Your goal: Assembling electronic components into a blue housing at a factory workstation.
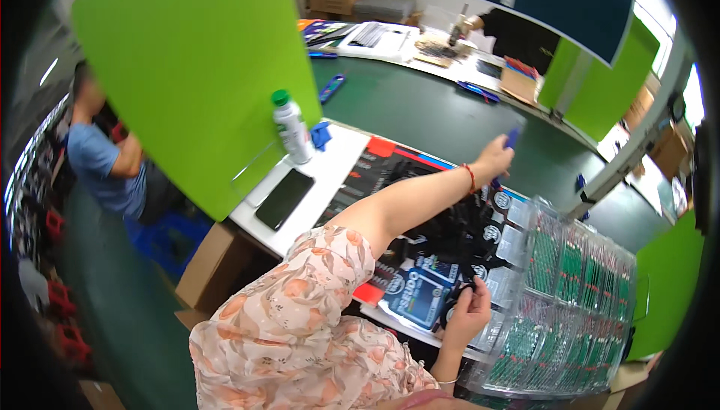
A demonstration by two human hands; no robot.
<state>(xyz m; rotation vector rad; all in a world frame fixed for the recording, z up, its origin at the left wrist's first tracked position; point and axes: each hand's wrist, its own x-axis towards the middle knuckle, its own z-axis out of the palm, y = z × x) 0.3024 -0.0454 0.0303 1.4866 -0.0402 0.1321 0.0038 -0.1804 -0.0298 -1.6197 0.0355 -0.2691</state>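
Observation:
My left arm, with a red bracelet, reaches across the bench. My left hand (495, 158) is closed around a slim blue object (513, 139), too blurred to tell its kind. Nearer to me, my right hand (466, 314) pinches a small black piece (466, 285) low over the printed mat (417, 296). Loose black parts (429, 241) lie in a heap on the mat between my hands. Close by on the right, clear plastic trays (536, 327) hold many green circuit boards (582, 260) standing in rows.
Left of the mat are a dark phone (285, 199), a white bottle with a green cap (293, 129) and a blue crumpled cloth (320, 136). A green partition (199, 73) rises at left; a seated person (109, 151) is beyond it. Another person works across the bench.

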